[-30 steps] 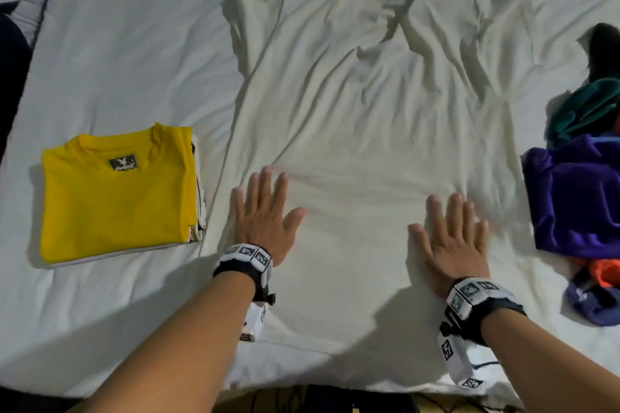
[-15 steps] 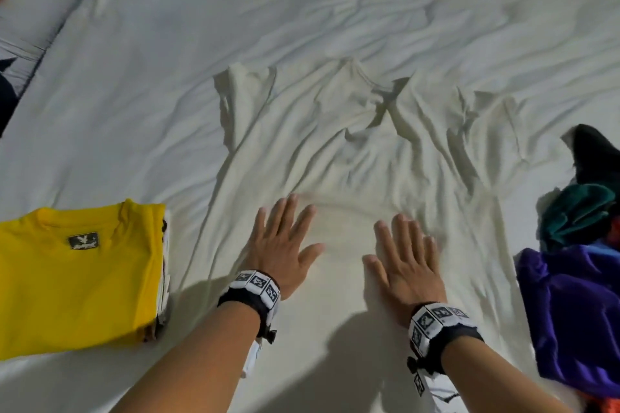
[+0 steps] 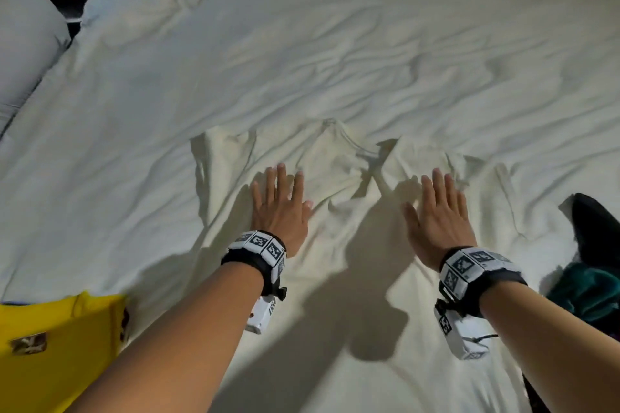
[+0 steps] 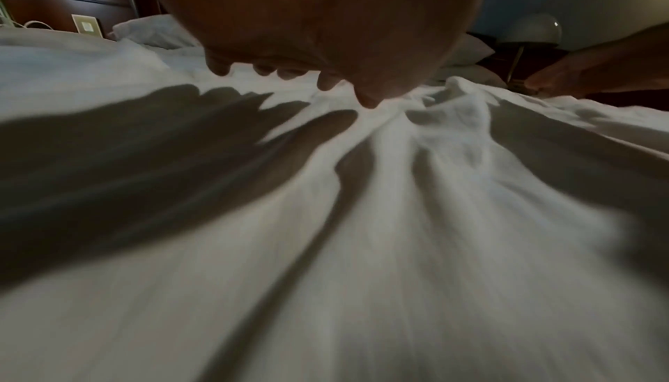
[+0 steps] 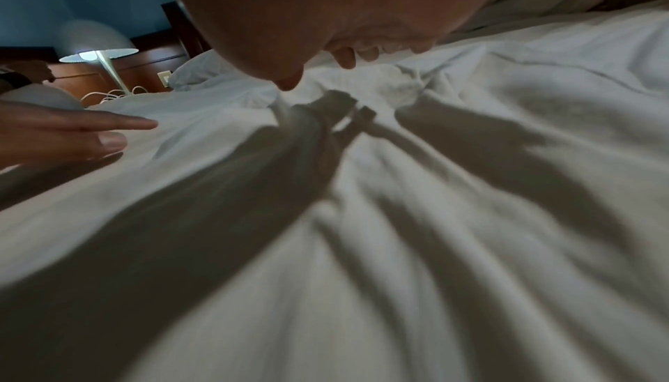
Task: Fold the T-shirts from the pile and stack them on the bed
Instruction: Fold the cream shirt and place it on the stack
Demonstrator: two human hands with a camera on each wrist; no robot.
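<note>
Both palms lie flat on the cream T-shirt point(image 3: 335, 218), spread out on the bed point(image 3: 302, 60). The left hand point(image 3: 280, 208) and right hand point(image 3: 439, 218) have straight, splayed fingers (gripping nothing). A folded yellow T-shirt point(image 3: 60, 345) sits left.

Both hands point(image 3: 280, 211) slid up the white T-shirt point(image 3: 335, 278) — toward its collar

Cream tee point(image 3: 339, 245), white bed point(image 3: 302, 60), yellow tee point(image 3: 57, 339) w/ blk label.
</note>
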